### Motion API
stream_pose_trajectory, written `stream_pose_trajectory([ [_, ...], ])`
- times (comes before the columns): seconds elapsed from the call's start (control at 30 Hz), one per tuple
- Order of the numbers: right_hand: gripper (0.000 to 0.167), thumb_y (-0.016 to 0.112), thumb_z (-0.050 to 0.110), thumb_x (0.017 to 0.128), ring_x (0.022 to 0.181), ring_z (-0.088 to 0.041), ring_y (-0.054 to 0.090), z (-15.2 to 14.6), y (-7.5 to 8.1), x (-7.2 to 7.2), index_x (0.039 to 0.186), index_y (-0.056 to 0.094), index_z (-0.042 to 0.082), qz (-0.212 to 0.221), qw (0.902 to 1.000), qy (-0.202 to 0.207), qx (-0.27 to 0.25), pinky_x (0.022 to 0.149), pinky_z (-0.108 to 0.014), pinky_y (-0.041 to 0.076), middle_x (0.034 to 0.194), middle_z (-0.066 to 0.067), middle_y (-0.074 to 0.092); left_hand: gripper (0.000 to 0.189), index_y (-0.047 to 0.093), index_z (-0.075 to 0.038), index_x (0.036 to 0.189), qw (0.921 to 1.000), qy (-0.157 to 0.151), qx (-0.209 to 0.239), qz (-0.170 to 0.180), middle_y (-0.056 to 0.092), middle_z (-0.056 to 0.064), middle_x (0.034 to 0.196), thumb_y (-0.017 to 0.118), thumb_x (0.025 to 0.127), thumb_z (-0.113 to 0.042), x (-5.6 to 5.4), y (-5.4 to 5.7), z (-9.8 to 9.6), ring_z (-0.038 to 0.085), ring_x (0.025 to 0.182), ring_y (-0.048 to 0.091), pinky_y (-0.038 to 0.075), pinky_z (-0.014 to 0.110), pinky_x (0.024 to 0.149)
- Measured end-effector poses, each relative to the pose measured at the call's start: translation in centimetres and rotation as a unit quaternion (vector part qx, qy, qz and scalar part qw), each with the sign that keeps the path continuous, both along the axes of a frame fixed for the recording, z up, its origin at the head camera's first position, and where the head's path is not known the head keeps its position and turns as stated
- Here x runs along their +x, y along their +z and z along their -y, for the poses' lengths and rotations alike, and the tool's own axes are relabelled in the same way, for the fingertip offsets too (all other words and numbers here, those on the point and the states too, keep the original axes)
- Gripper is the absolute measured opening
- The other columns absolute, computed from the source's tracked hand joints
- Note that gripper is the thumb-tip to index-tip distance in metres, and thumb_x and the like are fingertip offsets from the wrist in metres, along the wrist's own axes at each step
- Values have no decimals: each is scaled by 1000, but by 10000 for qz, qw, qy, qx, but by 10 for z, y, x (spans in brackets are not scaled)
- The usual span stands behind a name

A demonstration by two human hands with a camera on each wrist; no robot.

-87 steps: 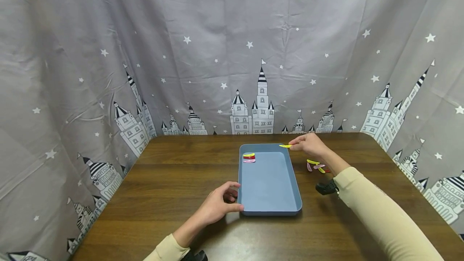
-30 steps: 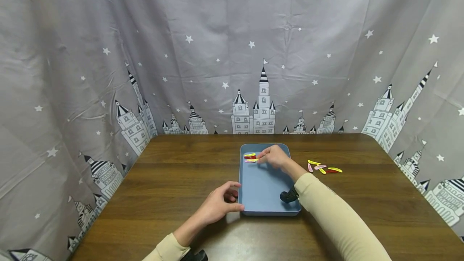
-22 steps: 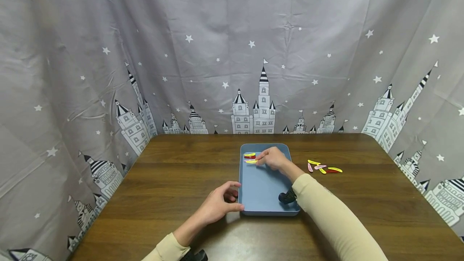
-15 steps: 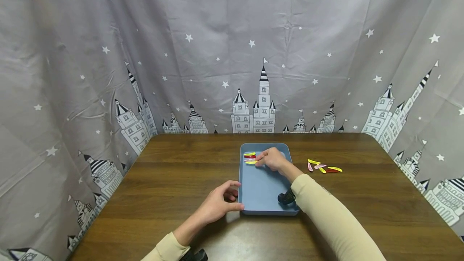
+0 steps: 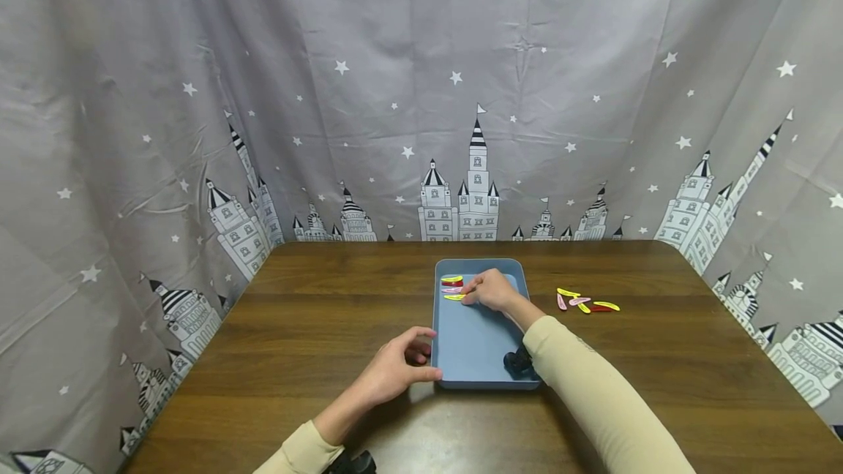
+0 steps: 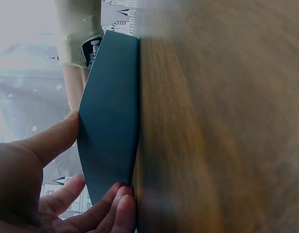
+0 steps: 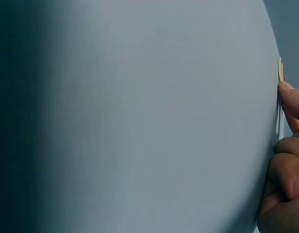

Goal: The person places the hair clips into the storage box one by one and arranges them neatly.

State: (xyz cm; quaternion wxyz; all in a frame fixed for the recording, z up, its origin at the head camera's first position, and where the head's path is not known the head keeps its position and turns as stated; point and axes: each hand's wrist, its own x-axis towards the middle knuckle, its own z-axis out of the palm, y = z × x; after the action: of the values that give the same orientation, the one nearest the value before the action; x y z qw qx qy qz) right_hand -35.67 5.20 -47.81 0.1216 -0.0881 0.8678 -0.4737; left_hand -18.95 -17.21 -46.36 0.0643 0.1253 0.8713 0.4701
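My right hand (image 5: 491, 290) is low inside the blue-grey tray (image 5: 470, 357), its fingertips pinching the right end of a yellow hair clip (image 5: 454, 298). Just behind that clip lie a pink hair clip (image 5: 451, 290), a red one (image 5: 452, 284) and another yellow one (image 5: 452, 279), in a row at the tray's back left. My left hand (image 5: 392, 367) rests with spread, relaxed fingers against the tray's left side. In the left wrist view the thumb (image 6: 66, 130) touches the rim and the other fingertips touch the lower wall. The right wrist view shows mostly tray floor, with fingertips (image 7: 287, 92) at the clip.
Several loose hair clips lie right of the tray on the wooden table (image 5: 316, 291): yellow ones (image 5: 607, 306), pink ones (image 5: 579, 301) and a red one (image 5: 600, 309). A grey curtain (image 5: 369, 93) with castles and stars hangs behind the table.
My right hand has carried the yellow clip from the tray's right rim leftward to the row, then drawn it slightly nearer, below the pink clip. The left hand has stayed in place.
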Motion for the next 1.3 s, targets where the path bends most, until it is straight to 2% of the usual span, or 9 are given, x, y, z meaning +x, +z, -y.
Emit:
stream_pose_trajectory([
  [0.1, 10, 82, 10, 82, 92, -20, 56, 0, -1, 2, 91, 79, 9, -109, 9999, 29, 23, 69, -29, 38, 109, -9, 72, 59, 59, -13, 132, 10000, -15, -43, -15, 69, 6, 111, 84, 82, -31, 1, 1, 0, 19, 97, 64, 50, 37, 84],
  [0.17, 10, 82, 10, 82, 97, -23, 57, 0, -1, 2, 91, 79, 10, -128, 9999, 20, 39, 73, -31, 39, 111, -9, 72, 59, 59, -13, 132, 10000, -22, -55, -13, 69, 6, 110, 85, 82, -31, 1, 1, 0, 19, 97, 65, 50, 36, 83],
  [0.23, 10, 82, 11, 82, 99, -22, 57, 0, -1, 2, 92, 79, 10, -172, 9998, 24, 83, 77, -31, 41, 111, -8, 72, 58, 59, -13, 131, 10000, -18, -56, -20, 70, 6, 110, 85, 82, -31, 1, 1, 0, 19, 97, 65, 50, 36, 83],
  [0.57, 9, 81, 11, 83, 101, -22, 56, 2, -2, 2, 92, 79, 12, -207, 9998, 12, 70, 82, -35, 40, 115, -8, 71, 58, 59, -12, 131, 10000, 7, 23, -15, 70, 8, 110, 85, 81, -28, 1, 0, -1, 20, 97, 65, 50, 37, 84],
  [0.67, 10, 81, 11, 83, 96, -21, 54, 2, -2, 2, 92, 79, 13, -228, 9997, 14, 65, 79, -34, 38, 117, -8, 71, 59, 59, -12, 132, 10000, 7, -8, -3, 70, 7, 111, 85, 82, -29, 1, 0, -1, 20, 97, 65, 50, 36, 84],
  [0.87, 10, 81, 11, 83, 70, -17, 43, 2, 0, 2, 93, 79, 13, -178, 9998, 5, 35, 65, -31, 32, 119, -10, 68, 60, 59, -13, 133, 10000, 18, -29, 8, 70, 7, 112, 85, 82, -31, -1, 0, 0, 20, 98, 65, 50, 40, 85],
  [1.0, 12, 80, 10, 84, 64, -15, 41, 2, 0, 0, 95, 79, 13, -146, 9999, -17, 33, 61, -29, 32, 120, -11, 67, 59, 59, -13, 133, 10000, 26, -50, 29, 70, 7, 113, 84, 82, -31, -1, 0, 0, 20, 99, 65, 50, 41, 86],
  [1.2, 11, 81, 9, 82, 49, -13, 35, 0, -2, -3, 92, 79, 13, -39, 9999, -106, 37, 46, -26, 27, 113, -11, 67, 59, 59, -13, 133, 10000, 9, -86, 19, 69, 7, 113, 84, 82, -31, -1, 0, 0, 20, 99, 64, 50, 42, 86],
  [1.3, 10, 81, 9, 83, 50, -13, 35, 0, -3, -3, 92, 78, 12, -55, 9999, -94, 25, 47, -26, 27, 112, -11, 67, 59, 58, -13, 133, 10000, 5, -93, 24, 69, 7, 113, 84, 82, -31, 0, 1, 0, 20, 99, 64, 50, 43, 86],
])
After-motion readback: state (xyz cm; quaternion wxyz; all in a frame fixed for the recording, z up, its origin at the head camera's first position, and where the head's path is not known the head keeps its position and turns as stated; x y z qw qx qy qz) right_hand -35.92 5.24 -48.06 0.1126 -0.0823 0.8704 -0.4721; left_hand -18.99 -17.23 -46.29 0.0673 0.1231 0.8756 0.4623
